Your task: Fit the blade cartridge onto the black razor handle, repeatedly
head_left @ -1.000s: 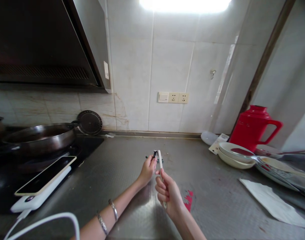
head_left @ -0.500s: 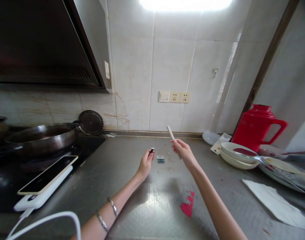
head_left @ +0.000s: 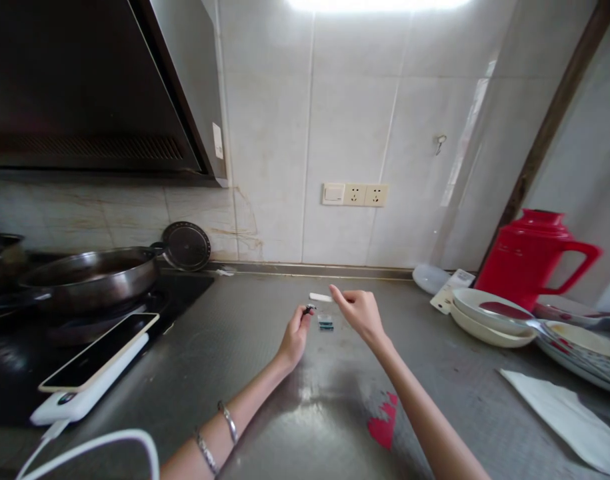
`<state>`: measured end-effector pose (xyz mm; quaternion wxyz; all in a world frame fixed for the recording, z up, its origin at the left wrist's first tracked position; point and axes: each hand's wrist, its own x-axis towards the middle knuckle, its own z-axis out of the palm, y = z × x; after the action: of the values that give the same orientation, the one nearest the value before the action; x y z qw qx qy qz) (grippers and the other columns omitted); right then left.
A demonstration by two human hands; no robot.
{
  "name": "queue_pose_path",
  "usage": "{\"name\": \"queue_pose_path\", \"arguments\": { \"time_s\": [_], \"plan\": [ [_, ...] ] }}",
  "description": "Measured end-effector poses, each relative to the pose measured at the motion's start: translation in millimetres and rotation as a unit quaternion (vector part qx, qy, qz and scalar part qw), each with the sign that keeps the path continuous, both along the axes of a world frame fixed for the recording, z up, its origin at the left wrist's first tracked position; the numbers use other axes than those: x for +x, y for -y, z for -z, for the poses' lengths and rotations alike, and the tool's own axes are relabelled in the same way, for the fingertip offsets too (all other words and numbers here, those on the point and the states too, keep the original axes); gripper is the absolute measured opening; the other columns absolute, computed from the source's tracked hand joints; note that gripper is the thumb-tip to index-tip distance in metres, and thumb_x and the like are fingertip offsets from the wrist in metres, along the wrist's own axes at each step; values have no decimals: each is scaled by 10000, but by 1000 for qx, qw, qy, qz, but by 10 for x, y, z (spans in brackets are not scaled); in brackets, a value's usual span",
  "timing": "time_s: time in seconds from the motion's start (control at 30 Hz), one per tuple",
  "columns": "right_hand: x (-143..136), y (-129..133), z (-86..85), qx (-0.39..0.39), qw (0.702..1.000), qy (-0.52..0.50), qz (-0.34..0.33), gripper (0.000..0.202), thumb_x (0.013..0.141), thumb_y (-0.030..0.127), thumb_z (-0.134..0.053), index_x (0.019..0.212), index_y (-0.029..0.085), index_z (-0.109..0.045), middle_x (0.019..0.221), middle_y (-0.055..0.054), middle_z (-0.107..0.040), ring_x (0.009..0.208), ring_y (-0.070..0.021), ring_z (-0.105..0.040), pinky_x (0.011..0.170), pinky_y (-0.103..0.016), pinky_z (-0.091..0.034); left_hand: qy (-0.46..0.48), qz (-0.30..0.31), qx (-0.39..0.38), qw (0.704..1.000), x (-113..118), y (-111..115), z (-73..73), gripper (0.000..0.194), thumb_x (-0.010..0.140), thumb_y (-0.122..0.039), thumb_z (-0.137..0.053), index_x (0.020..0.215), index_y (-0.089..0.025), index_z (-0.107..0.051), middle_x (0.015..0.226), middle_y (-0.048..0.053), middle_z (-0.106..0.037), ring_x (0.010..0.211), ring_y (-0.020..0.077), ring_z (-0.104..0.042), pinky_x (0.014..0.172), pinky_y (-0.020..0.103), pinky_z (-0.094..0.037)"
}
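My left hand (head_left: 295, 335) is closed in a pinch on a small black-and-silver piece (head_left: 309, 309) above the metal counter (head_left: 265, 300). To its right, my right hand (head_left: 359, 312) has its fingers wrapped round a white stick (head_left: 321, 297), which points left with its end beyond the small piece. A gap separates the stick from the piece in this view. Between and below the hands, a small clear and dark-teal item (head_left: 326, 323) lies on the counter.
A phone (head_left: 102, 350) on a white power bank and a pan (head_left: 92, 277) on the stove are at the left. At the right stand a red jug (head_left: 527, 257), stacked bowls (head_left: 489, 323) and a white paper (head_left: 559, 413). Torn red film (head_left: 383, 423) lies near the front.
My right hand has turned the white stick from steeply upright to nearly level, pointing left toward my left hand. The whole view has shifted slightly.
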<state>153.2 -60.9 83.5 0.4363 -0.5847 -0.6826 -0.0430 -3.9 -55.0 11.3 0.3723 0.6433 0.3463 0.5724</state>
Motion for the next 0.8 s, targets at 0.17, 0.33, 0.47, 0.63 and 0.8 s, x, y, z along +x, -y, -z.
{"name": "queue_pose_path", "arguments": {
  "time_s": [0.17, 0.33, 0.47, 0.63, 0.8],
  "plan": [
    [70, 40, 24, 25, 992, 118, 47, 617, 844, 533, -303, 361, 165, -413, 353, -10, -403, 418, -90, -338, 615, -254, -283, -11, 11, -3, 1000, 18, 46, -17, 220, 869, -373, -392, 877, -189, -513, 850, 15, -557, 826, 159, -491, 786, 253, -357],
    [242, 65, 50, -17, 991, 116, 56, 615, 832, 524, -331, 342, 167, -434, 351, -22, -423, 413, -91, -343, 580, -252, -266, -13, 9, -15, 1000, 54, 84, 3, 212, 867, -372, -396, 858, -194, -511, 809, 9, -546, 797, 156, -483, 765, 247, -355],
    [155, 59, 97, -22, 997, 61, 35, 629, 830, 564, -306, 359, 165, -425, 360, -22, -404, 430, -97, -313, 519, -248, -231, -2, 9, -16, 1000, 72, 102, -20, 207, 858, -371, -412, 841, -191, -512, 810, 13, -552, 799, 159, -488, 772, 246, -354],
    [215, 9, 174, -34, 999, 19, 0, 604, 823, 546, -347, 360, 159, -357, 378, 8, -310, 429, -80, -232, 480, -251, -183, 4, -9, -7, 1000, 25, 75, -89, 193, 860, -358, -414, 858, -192, -511, 844, 21, -550, 831, 162, -497, 791, 246, -355],
    [182, 16, 172, -49, 998, -40, -3, 593, 816, 568, -340, 384, 162, -345, 415, 15, -268, 429, -77, -241, 459, -246, -157, -12, -3, -5, 1000, 41, 97, -90, 190, 866, -351, -404, 850, -191, -505, 809, 6, -540, 788, 148, -489, 757, 238, -354]
  ]
}}
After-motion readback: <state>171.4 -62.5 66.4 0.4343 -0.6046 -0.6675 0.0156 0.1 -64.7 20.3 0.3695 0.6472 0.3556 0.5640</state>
